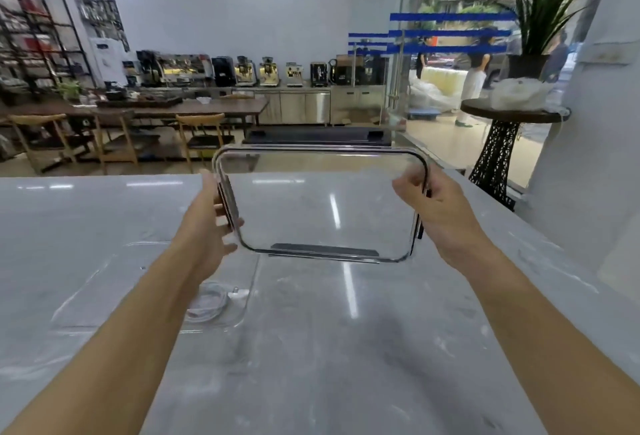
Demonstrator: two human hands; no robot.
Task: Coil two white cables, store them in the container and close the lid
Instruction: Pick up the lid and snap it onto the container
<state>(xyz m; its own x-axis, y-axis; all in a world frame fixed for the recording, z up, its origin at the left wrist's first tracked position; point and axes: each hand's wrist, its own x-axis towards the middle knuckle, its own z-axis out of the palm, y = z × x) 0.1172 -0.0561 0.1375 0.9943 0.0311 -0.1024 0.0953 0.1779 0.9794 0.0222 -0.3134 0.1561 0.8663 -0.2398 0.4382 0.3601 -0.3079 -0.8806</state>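
Observation:
I hold a clear rectangular lid (322, 206) with dark clip flaps up in the air above the table, tilted toward me. My left hand (211, 223) grips its left edge and my right hand (436, 213) grips its right edge. Below and to the left, a clear container (242, 310) rests on the marble table, partly hidden by my left forearm. Inside it lies a coiled white cable (211, 303) with a white plug. Whether a second cable is in there I cannot tell.
The grey marble table (346, 348) fills the foreground. A dark flat object (317, 137) lies at its far edge. A round side table (512, 116) with a plant stands at right. Chairs, tables and coffee machines line the back.

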